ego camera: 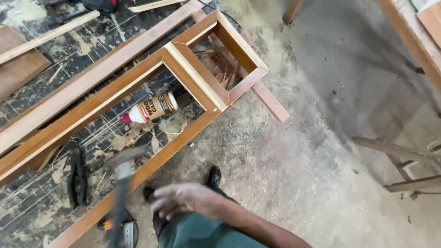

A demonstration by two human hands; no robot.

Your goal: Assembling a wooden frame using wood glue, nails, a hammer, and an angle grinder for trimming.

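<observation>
My right hand (183, 200) is blurred at the bottom centre, above my green trousers, with its fingers loosely apart and nothing in them. Just left of it a blurred hammer (122, 183) stands nearly upright, head up. Its handle runs down to the frame's bottom edge, and what holds it is hidden. My left hand is not in view. Beyond the hammer lies a long wooden frame (193, 78) with a small box section at its far end. A white glue bottle (151, 109) with a red cap lies on its side inside the frame.
Black-handled pliers (76, 179) lie on the littered surface inside the frame. An orange and black power tool (120, 228) sits at the bottom left. My black shoes (213, 175) stand on a dusty concrete floor. Wooden trestle legs (399, 154) stand to the right, and loose planks (46, 34) lie at the upper left.
</observation>
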